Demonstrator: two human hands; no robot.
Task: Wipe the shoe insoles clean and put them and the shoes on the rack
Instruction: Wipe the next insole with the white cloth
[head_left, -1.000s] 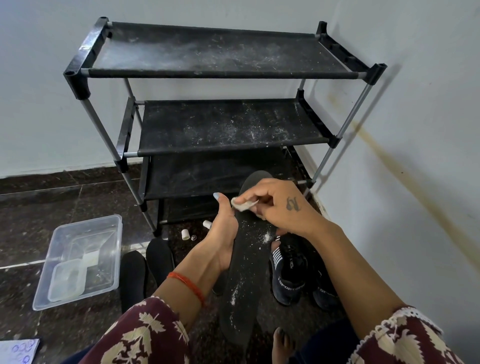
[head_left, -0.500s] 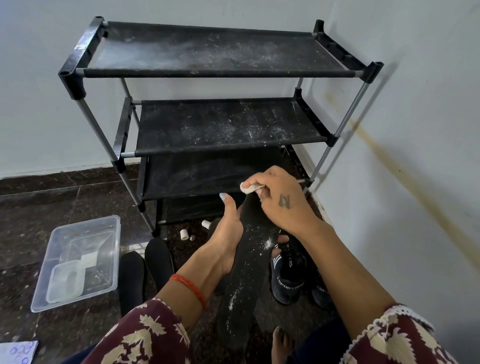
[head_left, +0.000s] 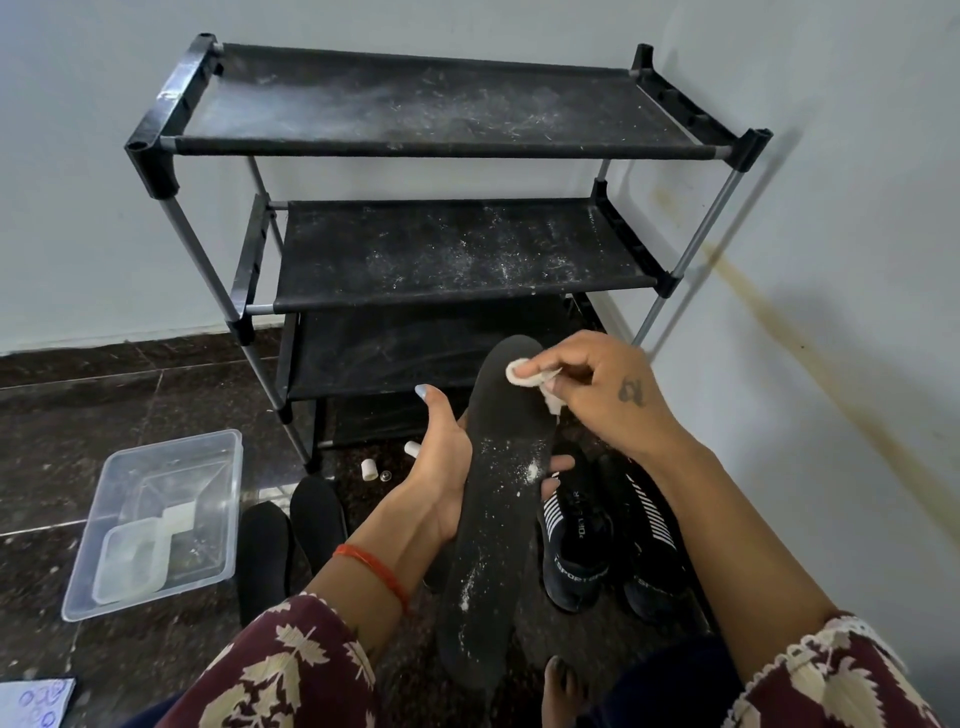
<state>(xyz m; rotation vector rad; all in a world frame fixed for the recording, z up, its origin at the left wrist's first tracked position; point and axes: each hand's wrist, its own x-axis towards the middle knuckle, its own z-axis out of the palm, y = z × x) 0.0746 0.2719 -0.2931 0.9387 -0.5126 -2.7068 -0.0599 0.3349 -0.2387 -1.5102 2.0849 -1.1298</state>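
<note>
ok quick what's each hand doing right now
Left hand: holds the black insole from underneath, fingers curled round its edge.
Right hand: pinches a white wipe against the insole's toe end.

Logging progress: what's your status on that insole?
Left hand gripping insole. Right hand pinching white wipe at its toe end. White specks remain mid-insole. Rack shelves bare, dusty.

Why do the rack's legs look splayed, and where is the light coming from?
In the head view, the wide-angle lens bends the rack, so its legs lean outward; light comes from the left, throwing the rack's shadow onto the right wall; the insole and both hands look sharp, with no glare.
</note>
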